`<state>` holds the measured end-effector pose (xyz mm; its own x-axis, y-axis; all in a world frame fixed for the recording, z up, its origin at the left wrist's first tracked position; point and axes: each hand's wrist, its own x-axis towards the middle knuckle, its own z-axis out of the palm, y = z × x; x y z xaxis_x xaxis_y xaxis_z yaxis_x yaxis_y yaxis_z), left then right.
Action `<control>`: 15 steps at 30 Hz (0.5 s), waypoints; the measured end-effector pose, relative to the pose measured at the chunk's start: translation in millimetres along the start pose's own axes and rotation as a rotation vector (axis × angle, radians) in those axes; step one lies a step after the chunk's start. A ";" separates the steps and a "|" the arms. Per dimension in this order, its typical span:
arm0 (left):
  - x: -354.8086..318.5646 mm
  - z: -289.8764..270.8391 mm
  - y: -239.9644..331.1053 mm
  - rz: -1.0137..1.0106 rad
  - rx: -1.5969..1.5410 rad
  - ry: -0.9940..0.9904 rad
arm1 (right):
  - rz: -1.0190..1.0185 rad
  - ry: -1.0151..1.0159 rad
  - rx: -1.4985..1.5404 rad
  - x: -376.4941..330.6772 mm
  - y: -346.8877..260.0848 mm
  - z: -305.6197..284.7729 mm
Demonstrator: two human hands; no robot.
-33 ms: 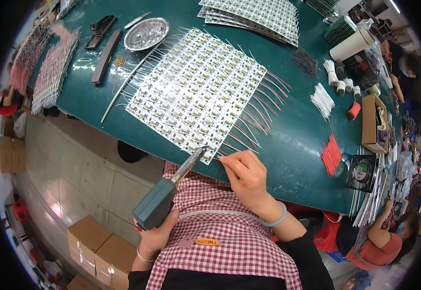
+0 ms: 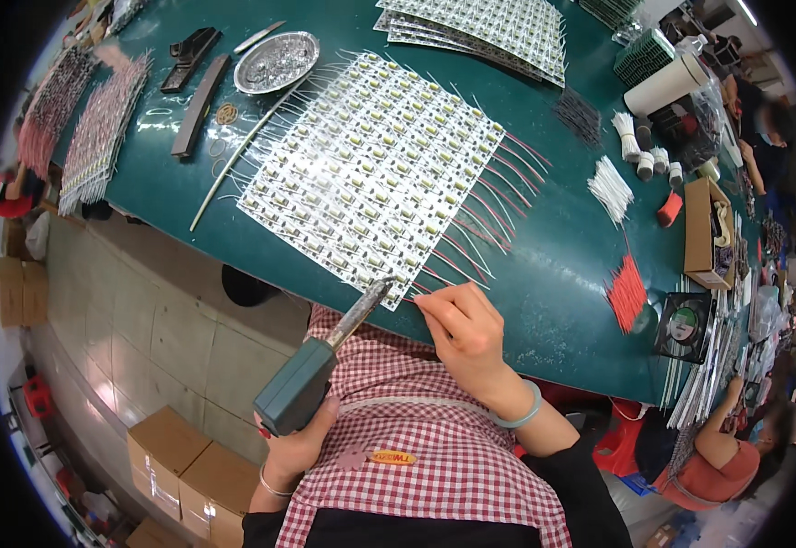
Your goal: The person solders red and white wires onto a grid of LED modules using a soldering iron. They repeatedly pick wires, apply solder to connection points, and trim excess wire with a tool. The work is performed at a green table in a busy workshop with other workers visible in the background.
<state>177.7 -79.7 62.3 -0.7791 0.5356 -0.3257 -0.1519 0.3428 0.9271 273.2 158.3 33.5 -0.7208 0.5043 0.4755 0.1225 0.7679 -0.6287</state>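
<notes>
My left hand (image 2: 299, 444) is wrapped round the dark green handle of a soldering iron (image 2: 296, 388). The iron's metal tip reaches up to the near corner of a white circuit board panel (image 2: 366, 183), and seems to touch it there. Rows of small yellowish parts cover the panel, and red and white wires (image 2: 500, 196) stick out along its right edge. Just right of that corner, my right hand (image 2: 467, 334) is closed in a pinch on what looks like a thin wire end, mostly hidden by the fingertips.
On the green table (image 2: 544, 310) lie a metal dish (image 2: 277, 64), a long thin rod (image 2: 243, 160), stacked panels (image 2: 480, 32), and bundles of white wires (image 2: 611, 190) and red wires (image 2: 626, 294). A solder spool (image 2: 684, 326) lies at right. Another person (image 2: 713, 457) sits at lower right.
The soldering iron's handle has shifted very slightly to the right. My right hand and the panel look the same.
</notes>
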 end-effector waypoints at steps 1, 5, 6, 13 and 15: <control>-1.1 -0.2 0.1 -0.002 0.050 -0.015 | -0.007 0.001 -0.006 0.0 0.4 1.1; -3.6 0.9 1.3 0.059 0.139 -0.048 | -0.026 0.008 -0.021 -1.3 -1.1 1.2; -4.8 0.4 -1.8 0.096 0.169 -0.041 | -0.028 0.011 -0.022 -1.6 -2.4 1.1; -5.3 2.0 -0.8 0.264 0.194 -0.026 | -0.076 -0.013 -0.005 -6.5 -1.4 8.4; -6.3 0.7 -4.4 0.244 0.203 -0.044 | -0.092 -0.030 -0.012 -8.1 -0.6 9.3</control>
<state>183.7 -84.0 60.1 -0.7501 0.6522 -0.1097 0.1644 0.3446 0.9243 272.6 150.1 24.3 -0.7497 0.4192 0.5121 0.0628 0.8153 -0.5756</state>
